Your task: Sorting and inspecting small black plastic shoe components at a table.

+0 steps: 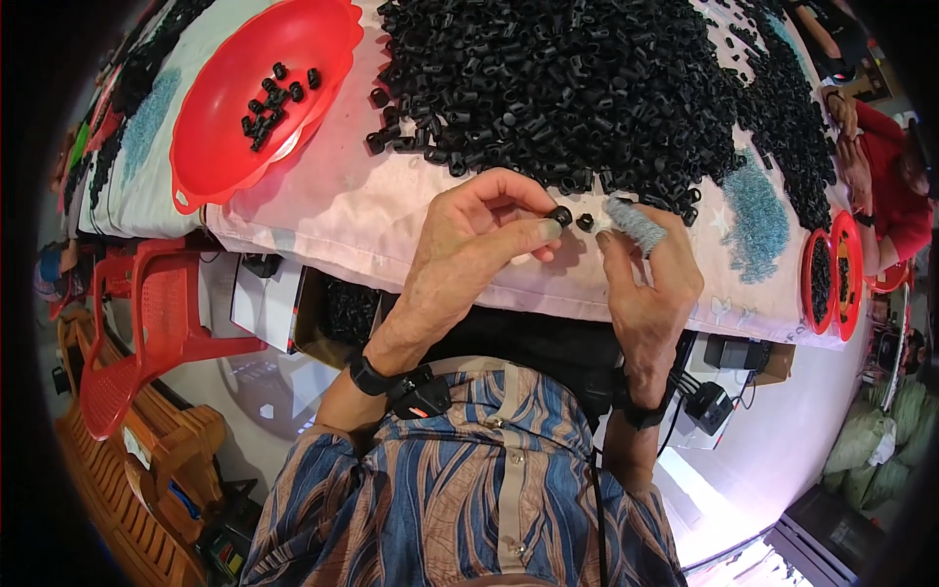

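My left hand point(489, 227) is closed, pinching a small black plastic fitting point(559, 216) between thumb and fingertips. Just to its right, my right hand point(649, 269) has its thumb and forefinger drawn toward each other; whatever lies between the tips is too small to name. A grey-blue ribbed wrap point(636, 225) covers its forefinger. Between the two hands shows another small black piece point(585, 222); whether it lies on the cloth or is held, I cannot tell. Beyond both hands spreads a large heap of black plastic fittings point(558, 88).
A red scalloped bowl point(210, 147) with several black pieces stands at the left on the pale pink cloth point(323, 210). Small blue-grey parts point(758, 220) lie in a patch at right, near red trays point(847, 293). Another person's hands point(851, 157) are at far right. A red chair point(156, 303) stands left.
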Demonstrator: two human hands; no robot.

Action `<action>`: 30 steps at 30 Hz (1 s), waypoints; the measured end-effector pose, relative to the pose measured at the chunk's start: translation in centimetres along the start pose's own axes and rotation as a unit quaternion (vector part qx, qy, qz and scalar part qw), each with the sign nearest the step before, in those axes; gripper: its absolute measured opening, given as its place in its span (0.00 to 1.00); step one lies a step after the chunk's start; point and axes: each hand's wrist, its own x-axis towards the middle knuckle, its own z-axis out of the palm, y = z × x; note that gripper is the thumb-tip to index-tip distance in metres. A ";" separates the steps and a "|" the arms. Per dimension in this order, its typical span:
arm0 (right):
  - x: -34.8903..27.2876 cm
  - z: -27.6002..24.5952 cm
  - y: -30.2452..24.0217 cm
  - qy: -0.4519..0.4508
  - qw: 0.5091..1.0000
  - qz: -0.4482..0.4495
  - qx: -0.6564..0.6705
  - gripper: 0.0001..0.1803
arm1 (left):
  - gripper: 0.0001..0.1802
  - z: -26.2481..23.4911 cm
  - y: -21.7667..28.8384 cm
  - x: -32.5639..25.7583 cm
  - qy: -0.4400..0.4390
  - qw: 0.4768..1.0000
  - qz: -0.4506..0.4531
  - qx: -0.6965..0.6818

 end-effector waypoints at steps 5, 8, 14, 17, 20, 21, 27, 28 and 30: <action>0.3 0.7 0.2 -0.067 0.995 -0.055 -0.052 0.06 | 0.09 0.1 0.1 0.0 0.007 1.000 -0.005 -0.014; 0.6 0.9 -0.1 -0.061 0.995 -0.048 -0.070 0.05 | 0.10 0.3 0.3 0.0 0.010 1.000 -0.014 -0.022; 0.4 0.8 -0.4 -0.053 0.991 -0.064 -0.106 0.08 | 0.11 0.2 0.1 0.0 0.019 0.999 -0.017 0.019; 0.2 0.4 -0.3 -0.055 0.988 -0.078 -0.124 0.08 | 0.11 0.4 0.2 0.0 0.018 1.000 -0.012 0.019; -0.1 0.8 -0.2 -0.020 0.999 -0.007 -0.035 0.09 | 0.10 0.1 0.2 0.0 0.015 0.999 -0.018 0.044; -0.2 0.7 -0.4 -0.021 0.999 -0.007 -0.035 0.09 | 0.10 0.2 0.4 0.0 0.015 0.999 -0.018 0.043; -0.2 0.4 -2.2 0.030 0.866 0.295 0.402 0.10 | 0.11 0.1 -0.1 0.1 -0.006 0.999 -0.030 0.016; -0.3 0.6 -2.0 0.022 0.864 0.286 0.413 0.10 | 0.11 0.1 -0.1 0.1 -0.007 0.999 -0.026 0.019; -0.4 0.8 -1.8 0.014 0.862 0.278 0.423 0.10 | 0.11 0.2 -0.1 0.1 -0.008 0.999 -0.023 0.021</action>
